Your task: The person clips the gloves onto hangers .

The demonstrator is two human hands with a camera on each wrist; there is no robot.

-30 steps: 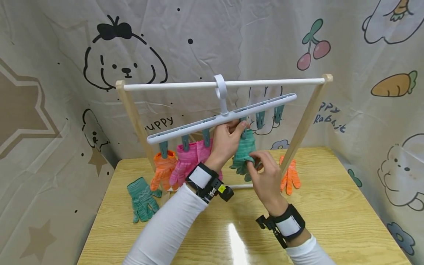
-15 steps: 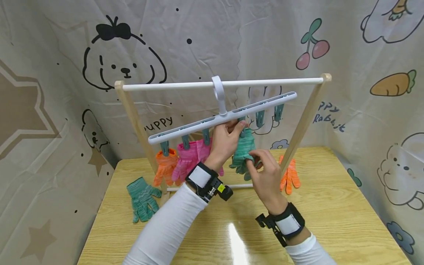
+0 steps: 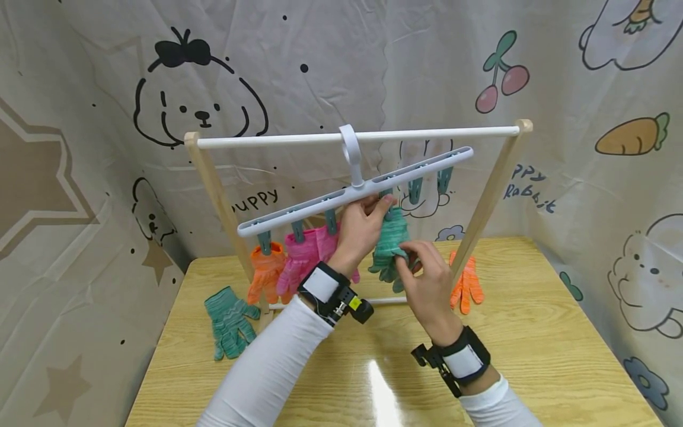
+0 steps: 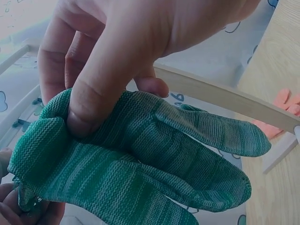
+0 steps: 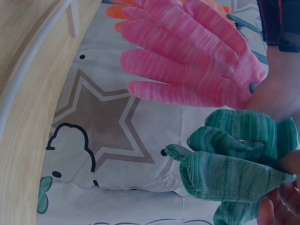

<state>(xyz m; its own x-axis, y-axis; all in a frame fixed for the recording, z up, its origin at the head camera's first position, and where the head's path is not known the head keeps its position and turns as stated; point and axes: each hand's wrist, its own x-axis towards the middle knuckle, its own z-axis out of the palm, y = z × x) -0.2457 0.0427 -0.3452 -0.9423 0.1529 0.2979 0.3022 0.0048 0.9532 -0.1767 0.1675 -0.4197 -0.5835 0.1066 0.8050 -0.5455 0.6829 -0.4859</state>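
Observation:
In the head view a pale clip hanger (image 3: 320, 204) hangs tilted, its left end lower. My left hand (image 3: 361, 231) pinches a grey-green clip (image 3: 385, 191) under the hanger, at the cuff of a green striped knit glove (image 3: 391, 237). Lower on this glove, my right hand (image 3: 427, 279) pinches its side edge between thumb and fingers. The left wrist view shows the right thumb (image 4: 89, 108) pressing into the glove's folded knit, with the glove's fingers spread sideways. Pink gloves (image 3: 304, 255) and an orange glove (image 3: 267, 273) hang from clips to the left.
A wooden rack with a white rod (image 3: 453, 133) carries the hanger. Two bare clips (image 3: 415, 191) hang at its right end. On the table (image 3: 533, 356) lie another green glove (image 3: 229, 320) at left and an orange glove (image 3: 467, 284) behind the right post (image 3: 491, 201).
The hanger has shifted slightly left, its right end a little further in. Both hands keep almost the same place on the clip and green glove.

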